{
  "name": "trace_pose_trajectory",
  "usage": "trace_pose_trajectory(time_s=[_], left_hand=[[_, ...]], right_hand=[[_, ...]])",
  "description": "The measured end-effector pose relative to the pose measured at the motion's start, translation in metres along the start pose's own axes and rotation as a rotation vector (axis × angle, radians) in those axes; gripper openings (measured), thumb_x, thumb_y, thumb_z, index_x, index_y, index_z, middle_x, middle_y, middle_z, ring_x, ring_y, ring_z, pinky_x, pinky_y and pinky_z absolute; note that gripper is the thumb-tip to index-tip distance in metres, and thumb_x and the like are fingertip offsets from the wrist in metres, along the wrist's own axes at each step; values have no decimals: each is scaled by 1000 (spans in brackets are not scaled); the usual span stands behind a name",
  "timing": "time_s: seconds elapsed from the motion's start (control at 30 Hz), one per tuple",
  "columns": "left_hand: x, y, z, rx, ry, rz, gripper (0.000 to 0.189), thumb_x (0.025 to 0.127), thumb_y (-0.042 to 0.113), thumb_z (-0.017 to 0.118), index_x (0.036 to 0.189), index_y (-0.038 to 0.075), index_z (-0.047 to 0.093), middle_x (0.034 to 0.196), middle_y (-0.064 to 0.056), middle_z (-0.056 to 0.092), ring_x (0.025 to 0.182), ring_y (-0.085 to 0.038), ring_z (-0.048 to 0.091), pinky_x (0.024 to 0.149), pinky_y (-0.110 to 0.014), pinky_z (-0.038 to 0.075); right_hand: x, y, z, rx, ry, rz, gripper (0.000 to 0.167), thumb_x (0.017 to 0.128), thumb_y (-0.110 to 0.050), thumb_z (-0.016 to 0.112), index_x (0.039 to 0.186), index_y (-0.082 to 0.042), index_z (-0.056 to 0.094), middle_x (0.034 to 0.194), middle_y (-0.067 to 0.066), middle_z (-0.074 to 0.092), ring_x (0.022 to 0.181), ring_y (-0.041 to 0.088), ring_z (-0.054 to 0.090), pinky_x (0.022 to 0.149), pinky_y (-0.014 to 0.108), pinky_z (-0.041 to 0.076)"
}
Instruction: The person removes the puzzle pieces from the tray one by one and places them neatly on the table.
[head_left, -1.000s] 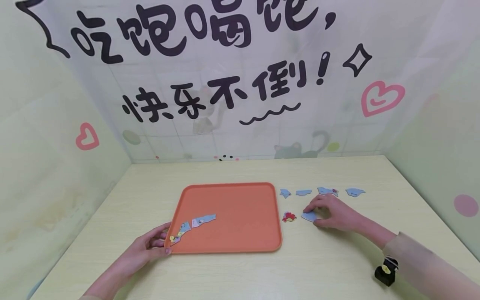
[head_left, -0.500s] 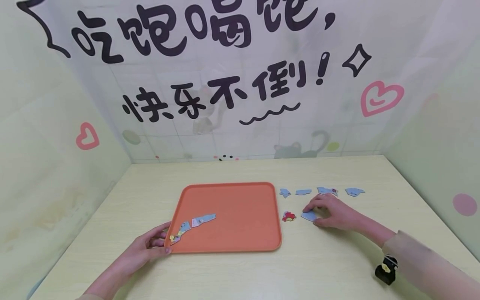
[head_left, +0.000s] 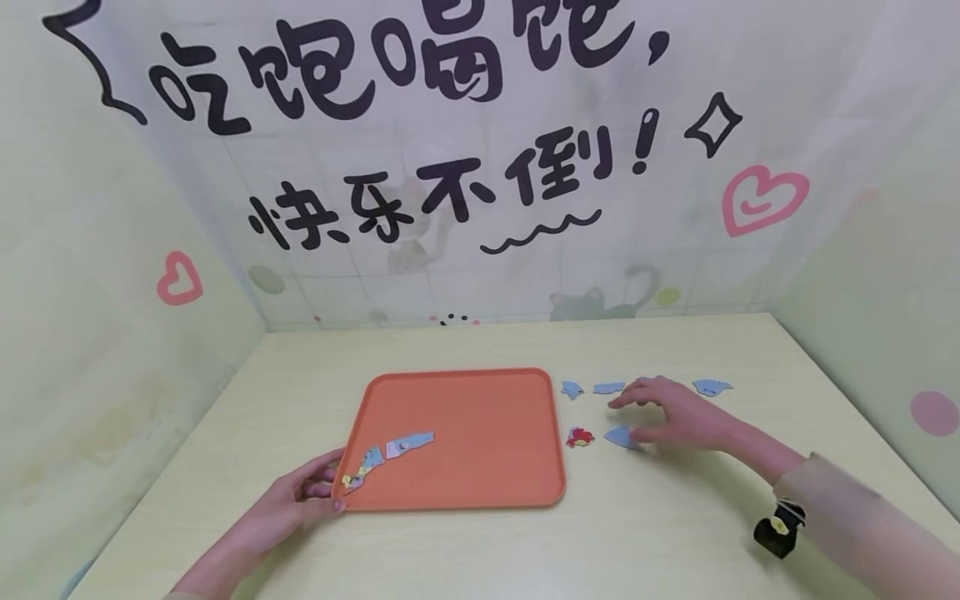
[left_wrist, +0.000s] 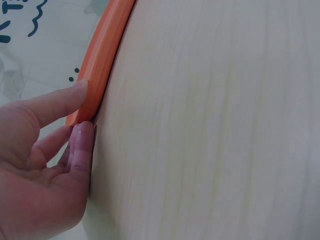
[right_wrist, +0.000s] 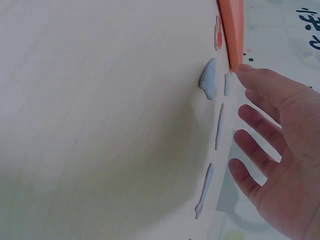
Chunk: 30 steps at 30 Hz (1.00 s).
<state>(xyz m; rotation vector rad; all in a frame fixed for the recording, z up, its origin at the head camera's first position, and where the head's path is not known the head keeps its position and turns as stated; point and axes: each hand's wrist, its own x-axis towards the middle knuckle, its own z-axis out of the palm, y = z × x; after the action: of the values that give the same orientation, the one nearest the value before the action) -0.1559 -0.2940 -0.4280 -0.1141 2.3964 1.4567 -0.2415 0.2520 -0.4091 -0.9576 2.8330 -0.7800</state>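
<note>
My left hand [head_left: 296,498] holds the orange tray [head_left: 480,454] by its near left corner. In the left wrist view the thumb lies on the rim and the fingers curl at the corner. Pale blue, yellow and pink puzzle pieces [head_left: 410,444] lie along the tray's left part. To the right of the tray, my right hand [head_left: 681,417] hovers with spread fingers, holding nothing. A light blue puzzle piece [head_left: 620,437] lies flat on the table below its fingertips. The right wrist view shows this blue piece [right_wrist: 208,80] apart from the hand.
Just right of the tray sits a red puzzle piece [head_left: 580,437]. A back row of blue puzzle pieces [head_left: 608,388] runs to the right, one partly hidden behind my right hand. Printed cloth walls [head_left: 450,283] stand behind and beside the table [head_left: 480,554].
My right hand has let go of the blue puzzle piece and risen slightly, its fingers spreading apart. The piece stays on the table. My left hand keeps its hold on the tray.
</note>
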Motion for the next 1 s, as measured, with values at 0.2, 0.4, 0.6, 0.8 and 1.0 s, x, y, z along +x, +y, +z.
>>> trace_pose_trajectory(time_s=[0.2, 0.4, 0.6, 0.8, 1.0], left_hand=[[-1, 0, 0, 1, 1, 7, 84, 84, 19, 78, 155, 11, 33, 134, -15, 48, 106, -17, 55, 85, -21, 50], [-1, -1, 0, 14, 6, 10, 83, 84, 18, 77, 155, 11, 33, 134, -15, 48, 107, -17, 55, 85, -22, 49], [-2, -2, 1, 30, 11, 11, 82, 85, 17, 76, 155, 10, 32, 134, -14, 49, 107, -18, 55, 84, -22, 49], [-1, -2, 1, 29, 16, 14, 81, 86, 16, 76, 154, 10, 33, 134, -14, 48, 106, -18, 55, 84, -22, 49], [-1, -3, 0, 20, 18, 15, 81, 86, 17, 76, 155, 10, 33, 134, -14, 48, 106, -18, 55, 85, -23, 48]], right_hand=[[12, -7, -13, -17, 66, -36, 41, 83, -15, 78, 123, -13, 69, 121, 2, 68, 114, 29, 59, 93, 52, 49], [30, -18, -23, -24, 83, -59, 41, 83, -15, 79, 123, -15, 69, 123, 3, 67, 116, 29, 58, 96, 53, 47], [51, -36, -31, -38, 85, -114, 41, 83, -18, 79, 123, -17, 69, 123, 2, 67, 117, 27, 57, 98, 51, 45], [74, -55, -32, -25, 80, -180, 40, 84, -16, 78, 123, -17, 69, 123, 2, 68, 119, 27, 58, 101, 52, 44], [99, -73, -21, -1, 49, -223, 39, 85, -18, 78, 123, -19, 69, 125, 0, 67, 121, 24, 57, 106, 50, 41]])
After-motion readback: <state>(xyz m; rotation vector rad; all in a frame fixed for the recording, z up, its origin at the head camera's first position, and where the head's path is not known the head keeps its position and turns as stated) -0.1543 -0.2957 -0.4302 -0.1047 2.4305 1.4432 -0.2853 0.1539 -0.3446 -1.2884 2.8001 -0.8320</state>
